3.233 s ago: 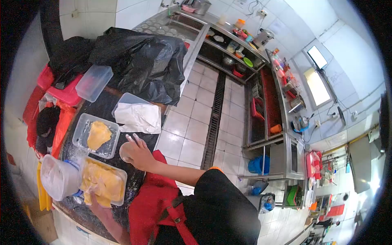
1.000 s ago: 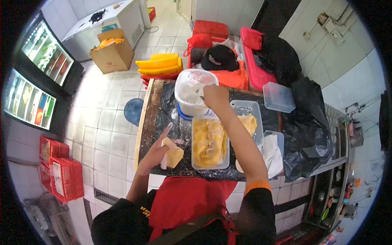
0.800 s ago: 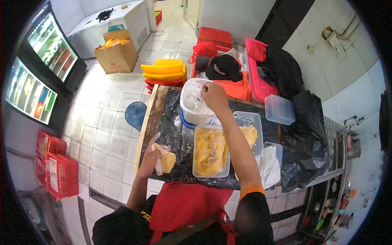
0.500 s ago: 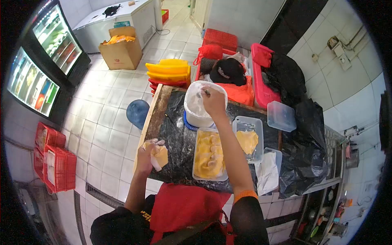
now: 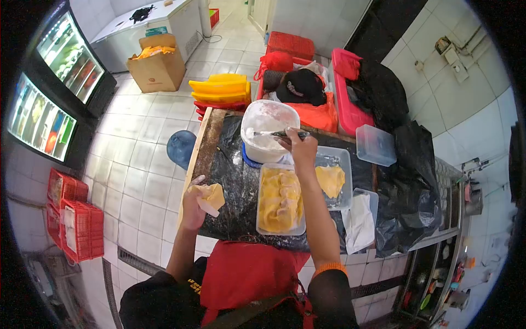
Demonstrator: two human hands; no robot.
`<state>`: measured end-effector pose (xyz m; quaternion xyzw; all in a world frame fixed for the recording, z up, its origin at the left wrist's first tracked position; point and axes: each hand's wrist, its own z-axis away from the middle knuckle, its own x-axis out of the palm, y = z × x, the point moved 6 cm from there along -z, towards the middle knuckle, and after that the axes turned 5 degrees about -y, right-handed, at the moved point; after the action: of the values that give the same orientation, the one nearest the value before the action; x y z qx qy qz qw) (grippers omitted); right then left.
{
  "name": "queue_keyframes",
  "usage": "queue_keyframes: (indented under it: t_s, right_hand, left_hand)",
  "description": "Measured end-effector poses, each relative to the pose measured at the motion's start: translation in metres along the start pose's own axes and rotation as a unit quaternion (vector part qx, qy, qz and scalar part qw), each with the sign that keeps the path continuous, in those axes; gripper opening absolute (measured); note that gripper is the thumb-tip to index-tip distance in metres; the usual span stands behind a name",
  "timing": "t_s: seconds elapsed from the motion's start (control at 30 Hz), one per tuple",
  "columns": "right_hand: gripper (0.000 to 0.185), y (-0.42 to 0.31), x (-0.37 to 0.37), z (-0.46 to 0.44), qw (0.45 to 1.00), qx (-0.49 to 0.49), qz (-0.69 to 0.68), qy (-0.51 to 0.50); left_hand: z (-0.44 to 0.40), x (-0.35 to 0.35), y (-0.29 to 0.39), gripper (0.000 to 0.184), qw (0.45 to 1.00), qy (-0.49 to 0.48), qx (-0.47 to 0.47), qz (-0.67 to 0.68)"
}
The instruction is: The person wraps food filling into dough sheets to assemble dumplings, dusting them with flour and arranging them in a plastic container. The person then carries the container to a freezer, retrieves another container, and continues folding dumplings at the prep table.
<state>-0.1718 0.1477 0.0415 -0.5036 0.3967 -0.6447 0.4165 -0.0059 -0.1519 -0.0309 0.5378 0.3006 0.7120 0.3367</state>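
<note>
The utensil, dipped in the tub a moment ago, has been raised and turned sideways across the opening, its tip now seen loaded with white stuff; the right hand has been drawn to the tub's right side. By the left hand, seen at the tray at first, a wrapper is now held, carried to the table's left edge.

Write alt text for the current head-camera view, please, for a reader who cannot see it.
A person's right hand holds a utensil tipped with white stuff over a white tub; the left hand holds a yellow sheet. Beside the tub, a plastic box of yellow food sits on a black-covered table.
</note>
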Motion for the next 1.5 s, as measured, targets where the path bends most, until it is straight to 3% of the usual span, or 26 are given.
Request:
queue_keyframes:
  t_s: [0.07,0.13,0.3,0.37,0.47,0.53,0.67,0.73,0.77,0.9,1.0,1.03,1.27,1.37,1.43,1.5]
  right_hand:
    - [0.02,0.001,-0.011,0.007,1.0,0.003,-0.011,0.016]
    - [0.019,0.01,-0.027,0.006,0.992,-0.002,-0.125,0.033]
    - [0.02,-0.004,-0.071,0.045,0.989,0.004,-0.141,0.037]
    - [0.019,-0.018,-0.093,0.078,0.993,-0.038,-0.107,0.034]
    - [0.019,-0.019,-0.132,0.122,0.998,-0.004,-0.024,0.057]
    - [0.018,-0.013,-0.149,0.147,0.987,0.06,0.135,0.07]
    - [0.017,0.019,-0.153,0.17,0.981,0.076,0.169,0.059]
    - [0.018,0.013,-0.147,0.17,0.955,-0.046,0.284,0.076]
    - [0.018,0.012,-0.147,0.172,0.964,-0.061,0.242,0.09]
    - [0.019,-0.007,-0.145,0.182,0.971,-0.042,0.23,0.048]
    - [0.019,0.001,-0.137,0.187,0.97,-0.009,0.243,0.009]
    - [0.02,0.009,-0.14,0.178,0.954,-0.026,0.298,0.03]
    - [0.02,0.019,-0.122,0.117,0.945,-0.112,0.304,0.042]
    - [0.019,-0.015,-0.111,0.116,0.917,-0.184,0.346,0.074]
    - [0.018,-0.067,-0.091,0.128,0.928,-0.267,0.232,0.118]
    - [0.02,-0.103,-0.066,0.117,0.921,-0.279,0.251,0.108]
  left_hand:
    - [-0.002,-0.006,-0.005,0.05,1.0,0.003,0.002,-0.016]
    - [0.0,-0.004,-0.001,0.05,0.997,0.048,0.014,-0.065]
    - [0.003,0.002,0.003,0.04,1.0,-0.001,-0.013,-0.024]
    - [0.006,0.003,0.002,0.04,1.0,0.006,-0.017,0.021]
    - [0.003,0.0,-0.004,0.04,0.996,0.024,-0.018,0.084]
    - [0.003,0.0,-0.007,0.04,0.994,0.036,-0.025,0.099]
    - [-0.005,0.004,-0.018,0.041,0.997,-0.016,-0.053,0.062]
    - [-0.011,0.009,-0.02,0.041,0.996,-0.033,-0.079,0.033]
    - [-0.013,0.013,-0.02,0.04,0.996,-0.015,-0.08,0.046]
    - [-0.011,0.018,-0.015,0.037,0.993,0.041,-0.083,0.073]
    - [-0.009,0.02,-0.008,0.038,0.994,0.028,-0.051,0.088]
    - [-0.009,0.017,-0.01,0.038,0.994,0.028,-0.052,0.089]
    - [-0.008,-0.002,-0.021,0.04,0.995,-0.028,-0.071,0.061]
    - [-0.002,0.005,-0.006,0.042,0.996,0.006,-0.048,0.078]
    - [0.0,0.001,-0.004,0.043,0.995,0.028,-0.047,0.088]
    - [-0.002,0.001,-0.005,0.046,0.989,-0.021,-0.045,0.137]
